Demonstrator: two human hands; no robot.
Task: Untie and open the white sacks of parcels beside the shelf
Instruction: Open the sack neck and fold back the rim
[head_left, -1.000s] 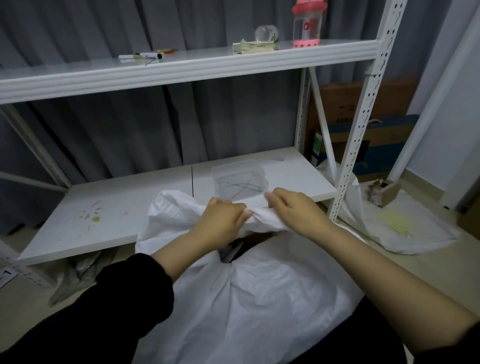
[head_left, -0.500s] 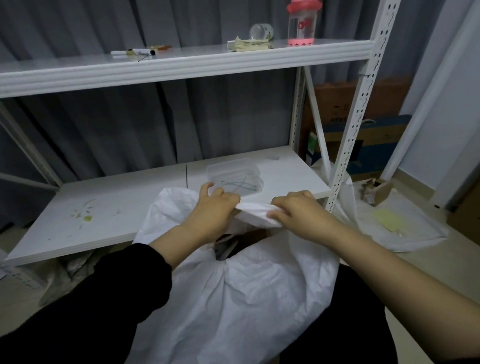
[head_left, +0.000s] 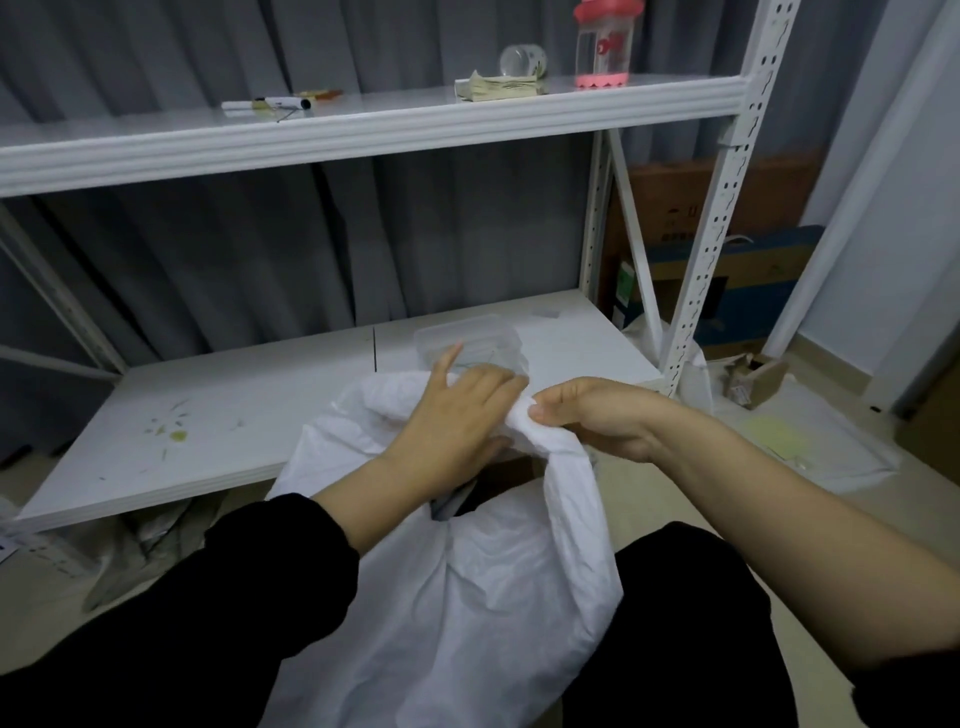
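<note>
Grey curtains (head_left: 208, 234) are hanging behind the white shelf (head_left: 234, 415), which is filling the left and centre of the frame. At lower centre I am watching the white sack (head_left: 467, 597) standing in front of the shelf, its mouth partly open. The left grip (head_left: 457, 415) is curling over the sack's rim, one finger sticking up. Just right of it, the right grip (head_left: 597, 421) is pinching bunched fabric. At far right another sack (head_left: 821, 452) is lying flat on the floor.
</note>
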